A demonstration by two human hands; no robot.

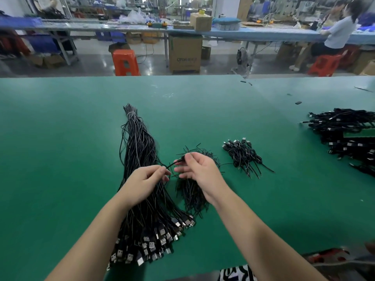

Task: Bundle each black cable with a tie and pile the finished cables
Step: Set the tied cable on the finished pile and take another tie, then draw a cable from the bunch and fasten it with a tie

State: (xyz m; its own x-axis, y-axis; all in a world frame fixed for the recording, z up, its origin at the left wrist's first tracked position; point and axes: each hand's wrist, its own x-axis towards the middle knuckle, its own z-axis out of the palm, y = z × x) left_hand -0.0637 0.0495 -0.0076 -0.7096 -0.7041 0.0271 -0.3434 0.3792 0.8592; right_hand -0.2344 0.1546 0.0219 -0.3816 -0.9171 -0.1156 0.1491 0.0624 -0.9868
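Head view: both hands pinch one black tie, left hand low end, right hand high end, uncoiled cables under the left grip.

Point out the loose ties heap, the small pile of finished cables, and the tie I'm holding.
loose ties heap (191,196): head view, on its dense near part.
small pile of finished cables (243,155): head view, pile middle.
held tie (174,163): head view, strand between both hands.

A green table carries a long bunch of black cables near its front edge, a heap of ties just beside it, a small pile of bundled cables further right, and a large pile at the right edge.
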